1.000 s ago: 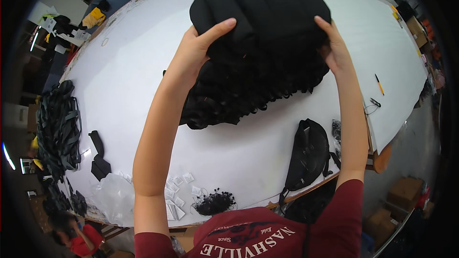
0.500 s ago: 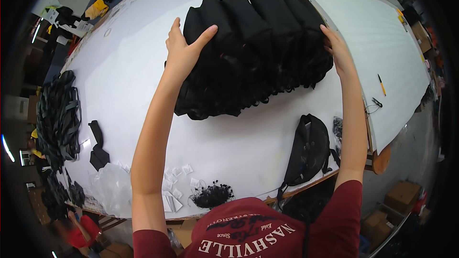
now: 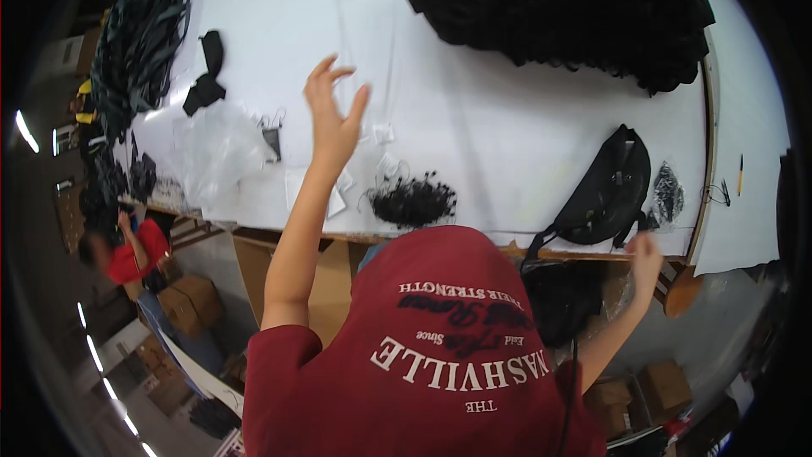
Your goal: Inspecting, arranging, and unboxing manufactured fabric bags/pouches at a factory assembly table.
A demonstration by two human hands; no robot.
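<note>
My left hand [image 3: 332, 127] is empty, fingers spread above the white surface [image 3: 499, 161]. My right hand [image 3: 645, 256], blurred, is at the near edge, close to the black waist bag [image 3: 605, 190]; I cannot tell whether it grips anything. The bag lies on the surface near that edge, right of the black string loops [image 3: 414, 201]. Handling it well, I judge, means supporting its body and keeping its strap [image 3: 541, 244] from snagging.
</note>
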